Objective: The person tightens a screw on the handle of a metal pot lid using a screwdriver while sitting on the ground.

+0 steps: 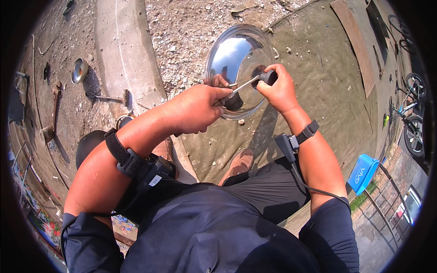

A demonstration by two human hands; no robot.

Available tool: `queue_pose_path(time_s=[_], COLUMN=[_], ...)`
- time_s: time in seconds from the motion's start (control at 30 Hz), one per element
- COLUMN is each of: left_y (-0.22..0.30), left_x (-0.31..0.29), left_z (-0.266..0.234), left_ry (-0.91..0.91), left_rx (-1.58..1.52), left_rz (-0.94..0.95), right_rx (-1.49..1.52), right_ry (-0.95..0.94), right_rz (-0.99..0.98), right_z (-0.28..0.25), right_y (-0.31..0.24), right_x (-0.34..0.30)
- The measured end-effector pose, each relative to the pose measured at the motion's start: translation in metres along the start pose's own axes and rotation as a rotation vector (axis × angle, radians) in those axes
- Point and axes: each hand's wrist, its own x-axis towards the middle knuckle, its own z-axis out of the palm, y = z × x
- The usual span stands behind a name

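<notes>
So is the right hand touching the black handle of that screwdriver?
Touching. The head view shows the right hand closed around the screwdriver's black handle, its fingers wrapped over it with no gap, in front of the shiny steel bowl.

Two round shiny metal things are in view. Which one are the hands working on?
The large mirror-like steel lid, held by the left hand while the right hand grips a screwdriver. The small bowl lies untouched on the ground.

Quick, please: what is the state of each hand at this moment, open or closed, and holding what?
Left hand: closed, gripping the rim of the shiny metal lid.
Right hand: closed on the dark handle of a screwdriver.
</notes>
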Motion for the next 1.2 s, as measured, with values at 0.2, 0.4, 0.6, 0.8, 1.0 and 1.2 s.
queue_pose_path(time_s=[0.2, 0.4, 0.6, 0.8, 1.0, 1.2], left_y=[0.004, 0.006, 0.006, 0.006, -0.003, -0.004], left_x=[-0.001, -0.001, 0.0, 0.001, 0.003, -0.001], left_z=[-0.003, -0.005, -0.007, -0.005, 0.001, 0.021], left_ry=[-0.031, -0.049, -0.056, -0.021, 0.073, 0.26], left_rx=[-0.039, -0.082, -0.091, -0.045, 0.121, 0.5], left_rz=[-0.011, -0.049, -0.062, -0.03, 0.125, 0.222], right_rx=[0.0, 0.024, 0.047, 0.066, 0.101, 0.136], right_ry=[0.0, -0.011, -0.02, -0.027, -0.015, 0.004], right_rz=[-0.042, -0.039, -0.035, -0.006, -0.024, -0.003], right_z=[-0.001, -0.001, -0.002, -0.002, -0.004, -0.006], right_y=[0.002, 0.005, 0.003, 0.005, 0.003, 0.002], right_x=[0.001, 0.002, 0.003, 0.005, 0.006, 0.009])
